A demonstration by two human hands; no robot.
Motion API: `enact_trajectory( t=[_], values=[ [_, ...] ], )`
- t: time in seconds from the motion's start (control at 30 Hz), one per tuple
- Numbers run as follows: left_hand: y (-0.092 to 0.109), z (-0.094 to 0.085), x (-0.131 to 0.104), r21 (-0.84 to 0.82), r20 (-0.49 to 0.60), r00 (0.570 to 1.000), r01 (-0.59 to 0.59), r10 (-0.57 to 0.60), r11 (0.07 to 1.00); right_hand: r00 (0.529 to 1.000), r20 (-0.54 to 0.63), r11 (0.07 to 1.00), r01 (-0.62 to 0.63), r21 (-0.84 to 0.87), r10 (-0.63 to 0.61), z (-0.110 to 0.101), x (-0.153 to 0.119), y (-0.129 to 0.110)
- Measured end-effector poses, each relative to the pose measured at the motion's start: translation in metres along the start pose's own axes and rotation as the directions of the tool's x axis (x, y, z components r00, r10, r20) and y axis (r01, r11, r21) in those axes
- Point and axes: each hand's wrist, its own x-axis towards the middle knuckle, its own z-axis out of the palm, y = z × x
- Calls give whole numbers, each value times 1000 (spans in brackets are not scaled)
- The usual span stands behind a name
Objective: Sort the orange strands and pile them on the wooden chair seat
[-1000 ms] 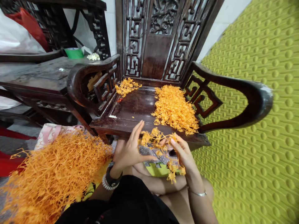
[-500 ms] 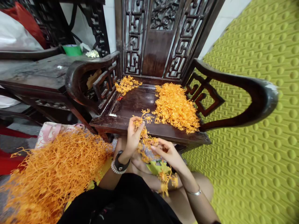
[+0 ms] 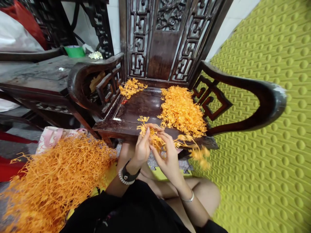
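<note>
My left hand (image 3: 143, 148), with a dark watch-like band and a coiled bracelet at its wrist, is closed on orange branched sprigs (image 3: 155, 137) that look like plastic. Close beside it, my right hand (image 3: 168, 157) pinches the same bunch, the two sets of fingertips nearly meeting. From the right hand a blurred orange strand (image 3: 200, 152) trails out to the right, past the seat's front edge. Fingers partly cover the held pieces. Just beyond, a dense heap of orange sprigs (image 3: 183, 110) lies on the right of the wooden chair seat (image 3: 143, 105).
A smaller orange cluster (image 3: 131, 88) sits at the seat's back left. Beside my left arm a large tangled orange pile (image 3: 63, 174) rises next to a pink-and-white bag (image 3: 50, 139). Carved armrests (image 3: 269, 103) flank the seat. A green tape roll (image 3: 74, 51) rests on the side table (image 3: 41, 74).
My right hand has moved up and left to meet my left hand, which shifted slightly right and down. The dangling strand has swung from above my lap out to the right.
</note>
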Motion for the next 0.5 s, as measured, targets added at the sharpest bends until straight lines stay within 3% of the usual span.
enact_trajectory(
  t=[0.13, 0.2, 0.27, 0.4, 0.5],
  values=[
    [2, -2, -2, 86, -44, 993, -102, 106, 991, 983, 134, 988, -137, 65, 127, -2, -2, -4],
    [7, 0, 0, 39, 13, 986, -167, 166, 985, 964, 209, 978, -187, 86, 166, -10, -3, -8],
    [12, 3, 0, -24, 89, 983, -158, 160, 987, 930, 296, 944, -278, 175, 219, -18, -3, -11],
    [18, 11, -2, -115, 123, 992, 49, -34, 992, 803, 456, 703, -574, 420, 382, -24, -6, -14],
    [18, 12, -6, -107, 235, 945, 258, -228, 960, 741, 423, 551, -671, 496, 522, -23, -9, -16]
  ],
)
